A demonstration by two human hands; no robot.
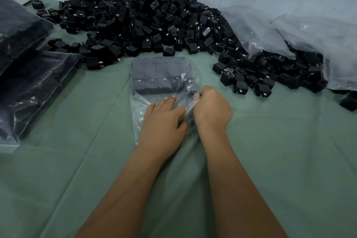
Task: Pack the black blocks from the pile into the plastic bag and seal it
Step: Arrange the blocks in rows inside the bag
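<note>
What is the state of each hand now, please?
Left hand: open, fingers pressing on the plastic bag.
Right hand: closed, gripping the bag.

Glossy clear plastic bag [139, 100]; matt black blocks [135, 21]; green cloth [270, 150].
</note>
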